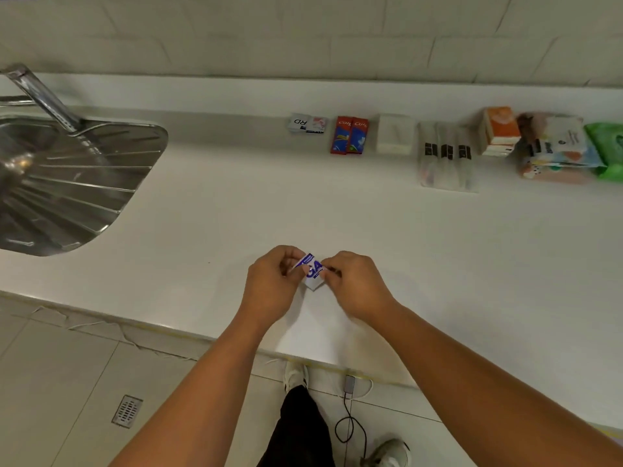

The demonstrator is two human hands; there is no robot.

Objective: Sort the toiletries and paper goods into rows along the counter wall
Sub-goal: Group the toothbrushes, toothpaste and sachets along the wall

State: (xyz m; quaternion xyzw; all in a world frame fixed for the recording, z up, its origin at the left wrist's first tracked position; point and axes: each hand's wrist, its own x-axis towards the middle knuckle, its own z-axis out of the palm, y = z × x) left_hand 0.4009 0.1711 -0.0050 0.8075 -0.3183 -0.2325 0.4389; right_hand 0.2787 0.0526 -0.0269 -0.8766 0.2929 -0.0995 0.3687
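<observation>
While you stand at the near edge of the white counter (219, 203), your left grip (269, 284) and right grip (354, 284) meet over it. Both are narrow, pinching one small white packet with blue print (313, 270). Your left fingers and thumb hold its upper left edge, and your right fingertips hold its right side. The packet is tilted between them with its lower corner pointing down. You cannot tell from this view whether that corner touches the counter.

Well apart from your hands, a row of goods lies along the back wall. From left to right you have:

- small white sachets (306, 124) lying flat
- two red toothpaste boxes (349, 135) side by side and touching
- a white stack of napkins (395, 138) just beside the boxes
- three clear sleeves with black bands (446, 156) laid parallel, reaching farther toward you than their neighbours
- an orange-and-white box (500, 131)
- a pile of tissue packs (556, 153), touching or nearly touching the box
- a green pack (606, 150) at the frame's right edge, against the pile

The far end of the row is blurred, so its labels are unreadable.

At your left, a steel sink (67, 183) is set into the counter, with its tap (40, 92) slanting over the ribbed drainer. Below the counter edge, the tiled floor shows a drain grate (127, 411), a dark looped cable (350, 423) and your two pale shoes (296, 375).
</observation>
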